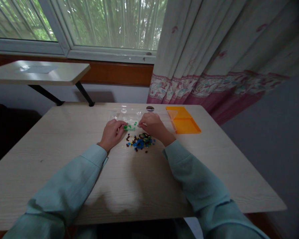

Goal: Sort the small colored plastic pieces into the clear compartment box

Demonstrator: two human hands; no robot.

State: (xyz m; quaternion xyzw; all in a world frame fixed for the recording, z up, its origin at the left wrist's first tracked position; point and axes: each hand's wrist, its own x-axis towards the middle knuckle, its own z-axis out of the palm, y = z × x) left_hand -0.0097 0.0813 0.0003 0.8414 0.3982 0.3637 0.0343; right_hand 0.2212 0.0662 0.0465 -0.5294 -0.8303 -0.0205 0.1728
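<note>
A clear plastic box (129,116) lies on the table, with several small green pieces (129,126) in its near part. My left hand (112,133) is closed at the box's near left corner, its thumb and forefinger by the green pieces. My right hand (152,125) reaches over the right side of the box with its fingertips pinched together; whatever they hold is too small to name. Just in front of the box, between my wrists, lies a loose pile of tiny building bricks (140,142) in blue, dark brown, yellow and green.
An orange plastic case (185,121) lies spread flat to the right of my right hand. A dark round object (150,108) sits by the table's far edge. A raised shelf (64,73) on black legs stands at the far left. Curtains (189,49) hang behind the table (89,192).
</note>
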